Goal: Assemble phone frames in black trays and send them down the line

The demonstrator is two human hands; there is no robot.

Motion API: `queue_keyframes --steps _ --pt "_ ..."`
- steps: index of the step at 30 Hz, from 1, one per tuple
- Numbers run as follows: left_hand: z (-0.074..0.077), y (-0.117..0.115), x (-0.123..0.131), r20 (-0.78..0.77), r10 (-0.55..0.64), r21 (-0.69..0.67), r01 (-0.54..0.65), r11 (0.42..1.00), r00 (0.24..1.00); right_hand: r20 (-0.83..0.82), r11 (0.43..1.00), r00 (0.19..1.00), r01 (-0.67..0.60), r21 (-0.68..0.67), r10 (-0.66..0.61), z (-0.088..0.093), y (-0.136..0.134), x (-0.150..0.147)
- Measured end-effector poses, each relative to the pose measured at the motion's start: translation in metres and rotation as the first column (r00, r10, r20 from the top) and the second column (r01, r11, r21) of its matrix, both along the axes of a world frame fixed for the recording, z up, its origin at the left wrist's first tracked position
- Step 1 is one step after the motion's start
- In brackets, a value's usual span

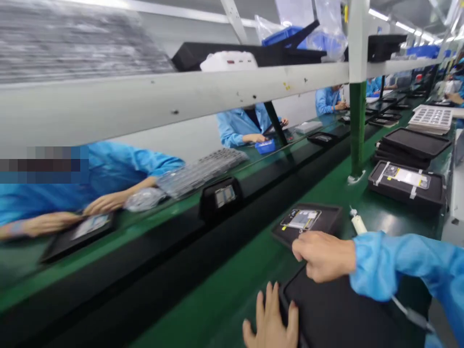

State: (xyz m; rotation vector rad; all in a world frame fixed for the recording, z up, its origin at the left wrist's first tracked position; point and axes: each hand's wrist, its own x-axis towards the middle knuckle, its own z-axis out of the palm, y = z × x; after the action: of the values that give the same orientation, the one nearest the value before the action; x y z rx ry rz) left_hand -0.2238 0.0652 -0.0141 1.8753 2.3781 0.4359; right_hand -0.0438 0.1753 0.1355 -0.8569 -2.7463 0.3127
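Note:
My left hand (271, 319) lies at the bottom with its fingers spread, against the left edge of a flat black tray (348, 314). Over the far end of that tray my right hand (322, 253) is closed, fingers curled down. Whatever it may hold is hidden under the knuckles. Just beyond it, another black tray (331, 220) carries an opened phone (301, 219) with its inner parts showing. A pale-handled tool (358, 223), apparently a screwdriver, lies on the green bench right of that tray, close to my right sleeve.
Another black tray with a phone (408, 176) sits to the right, beside stacked trays (413, 145). A green post (358, 130) supports the overhead shelf (181, 96). A dark conveyor belt (159, 251) carries a tray (221, 198). Co-workers in blue sit across it.

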Motion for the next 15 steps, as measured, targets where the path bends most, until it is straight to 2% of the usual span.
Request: queue_keyframes --steps 2,3,4,6,8,9,11,13,15 --pt "0.011 -0.002 0.008 0.056 0.001 -0.060 0.002 0.998 0.998 -0.002 0.992 0.992 -0.126 0.012 0.126 -0.006 -0.062 0.014" --pt "0.015 -0.003 0.011 0.081 -0.010 -0.086 0.017 0.996 0.997 -0.028 0.989 0.989 -0.144 0.027 0.145 -0.013 -0.092 0.021" --pt "0.016 -0.004 0.013 0.099 -0.026 -0.099 0.036 0.994 0.995 -0.066 0.991 0.990 -0.126 0.043 0.128 -0.024 -0.120 0.027" --pt "0.016 -0.006 0.015 0.135 -0.060 -0.092 0.073 0.993 0.989 -0.141 0.998 0.990 -0.009 0.063 0.018 -0.049 -0.167 0.038" --pt "0.015 -0.008 0.015 0.202 -0.038 -0.030 0.045 0.999 0.979 -0.186 0.997 0.981 0.063 0.041 -0.054 -0.073 -0.196 0.044" --pt "0.014 -0.008 0.015 0.253 0.003 0.015 -0.007 1.000 0.967 -0.197 0.998 0.979 0.061 0.002 -0.060 -0.081 -0.200 0.046" --pt "0.013 -0.009 0.013 0.351 0.104 0.093 -0.145 0.985 0.931 -0.231 0.996 0.970 0.061 -0.067 -0.075 -0.088 -0.192 0.048" --pt "0.015 -0.011 0.008 0.431 0.192 0.137 -0.274 0.952 0.882 -0.260 0.985 0.950 0.156 -0.075 -0.171 -0.086 -0.170 0.048" --pt "0.020 -0.017 0.004 0.489 0.253 0.123 -0.353 0.928 0.835 -0.245 0.957 0.928 0.288 -0.012 -0.282 -0.081 -0.147 0.044"
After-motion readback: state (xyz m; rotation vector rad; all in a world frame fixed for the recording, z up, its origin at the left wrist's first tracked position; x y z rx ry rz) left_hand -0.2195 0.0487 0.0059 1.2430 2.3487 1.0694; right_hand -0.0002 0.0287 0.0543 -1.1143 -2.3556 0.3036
